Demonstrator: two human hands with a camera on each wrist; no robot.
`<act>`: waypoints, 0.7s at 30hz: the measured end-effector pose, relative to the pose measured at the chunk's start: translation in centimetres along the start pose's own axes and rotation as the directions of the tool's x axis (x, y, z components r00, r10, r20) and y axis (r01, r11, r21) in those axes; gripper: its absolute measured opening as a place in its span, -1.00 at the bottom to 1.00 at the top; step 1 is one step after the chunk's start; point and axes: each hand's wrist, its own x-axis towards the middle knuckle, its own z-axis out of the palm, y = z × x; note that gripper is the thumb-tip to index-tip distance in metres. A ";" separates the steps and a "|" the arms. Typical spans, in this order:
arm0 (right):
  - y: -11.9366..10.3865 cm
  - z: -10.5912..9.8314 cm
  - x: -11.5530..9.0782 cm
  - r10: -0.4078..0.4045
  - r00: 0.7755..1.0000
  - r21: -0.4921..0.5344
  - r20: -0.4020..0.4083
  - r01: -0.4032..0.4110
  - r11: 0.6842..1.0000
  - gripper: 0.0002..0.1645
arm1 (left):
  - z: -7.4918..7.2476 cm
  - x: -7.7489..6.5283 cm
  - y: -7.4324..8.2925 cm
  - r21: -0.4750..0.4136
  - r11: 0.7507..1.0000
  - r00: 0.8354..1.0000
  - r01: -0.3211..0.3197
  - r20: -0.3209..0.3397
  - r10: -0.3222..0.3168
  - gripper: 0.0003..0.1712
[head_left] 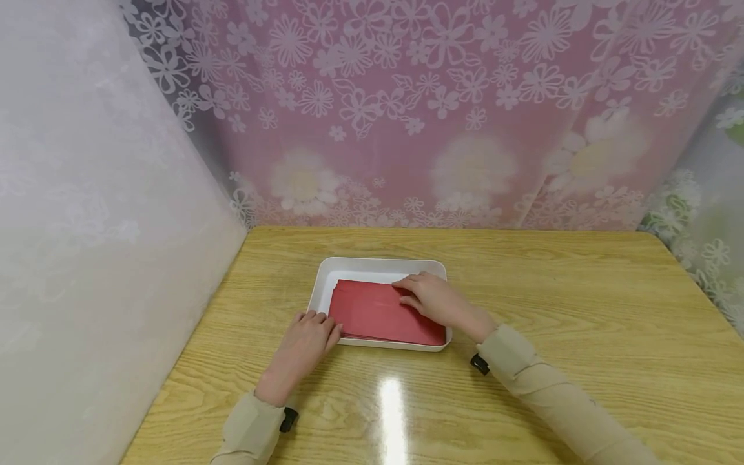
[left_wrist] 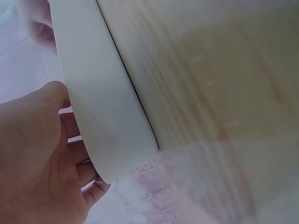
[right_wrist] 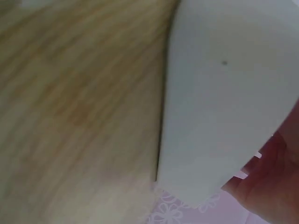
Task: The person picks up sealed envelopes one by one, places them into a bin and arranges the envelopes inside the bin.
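A stack of flat red paper pieces [head_left: 372, 313] lies in a shallow white tray [head_left: 378, 265], with several layers showing along its near edge. My left hand [head_left: 305, 342] is at the tray's near left corner, thumb at the stack's corner. In the left wrist view, the fingers of that left hand [left_wrist: 37, 154] reach behind the tray wall [left_wrist: 103, 107], loosely bent. The right hand [head_left: 438, 300] rests on the far right part of the stack, fingertips near its far edge. The right wrist view shows the right hand [right_wrist: 275, 172] partly hidden behind the tray wall [right_wrist: 219, 102].
The tray stands on a wood-grain table [head_left: 552, 310]. Behind it hangs a pink flowered curtain [head_left: 395, 129], and a pale sheet [head_left: 104, 226] runs along the left side. Black wrist straps show below both cuffs.
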 end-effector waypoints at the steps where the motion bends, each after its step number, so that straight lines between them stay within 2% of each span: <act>1: 0.0 0.1 -0.1 0.010 1.000 0.005 0.022 -0.010 1.000 -0.57 | 0.0 0.0 0.0 0.002 1.000 1.000 -0.003 -0.005 0.003 -0.58; 5: 0.1 0.3 -0.6 0.021 0.999 0.015 0.043 -0.022 1.000 -0.52 | 0.1 0.0 0.0 0.015 1.000 0.999 -0.022 -0.040 0.023 -0.61; 11: 0.2 0.0 -1.1 0.001 1.000 0.042 -0.003 -0.001 0.999 -0.60 | 0.1 0.2 0.2 0.029 0.999 0.997 -0.037 -0.063 0.039 -0.68; 15: 0.1 -0.5 -1.7 -0.043 0.996 0.042 -0.079 0.046 0.998 -0.72 | -0.1 0.5 0.5 0.038 0.998 0.997 -0.047 -0.065 0.050 -0.74; 18: -0.1 -1.0 -2.3 -0.071 0.985 0.014 -0.159 0.074 0.997 -0.84 | -0.4 0.9 0.8 0.048 0.997 0.995 -0.061 -0.077 0.065 -0.74; 20: -0.3 -1.4 -2.7 -0.061 0.977 0.012 -0.207 0.065 0.998 -0.91 | -0.7 1.2 1.1 0.035 0.996 0.992 -0.077 -0.095 0.080 -0.75; 21: -0.5 -1.6 -3.0 -0.050 0.973 0.021 -0.227 0.056 0.998 -0.87 | -0.8 1.4 1.3 0.028 0.996 0.990 -0.089 -0.106 0.091 -0.75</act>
